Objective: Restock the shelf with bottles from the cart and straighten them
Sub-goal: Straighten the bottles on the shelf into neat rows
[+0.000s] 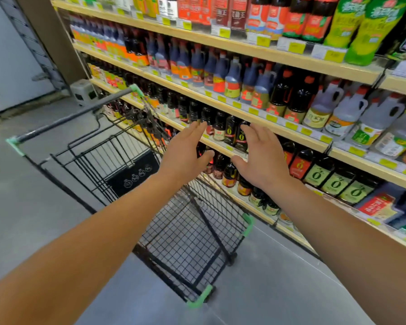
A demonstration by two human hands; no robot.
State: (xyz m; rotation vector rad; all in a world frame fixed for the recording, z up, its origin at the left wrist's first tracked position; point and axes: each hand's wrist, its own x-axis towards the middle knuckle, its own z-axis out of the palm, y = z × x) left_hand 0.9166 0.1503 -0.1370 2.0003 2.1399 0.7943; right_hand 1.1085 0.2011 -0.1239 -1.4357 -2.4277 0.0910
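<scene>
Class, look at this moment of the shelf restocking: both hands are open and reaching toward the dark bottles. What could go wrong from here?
1. The left hand and right hand hold nothing; a careless push could topple the tightly packed dark bottles like dominoes.
2. Those bottles stand near the shelf edge, so one might fall.
3. The cart stands close underneath; leaning in could bump it.

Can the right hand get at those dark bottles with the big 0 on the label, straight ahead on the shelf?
Probably yes. The right hand is open and empty, fingers already up at the dark bottles, and nothing lies between them.
</scene>
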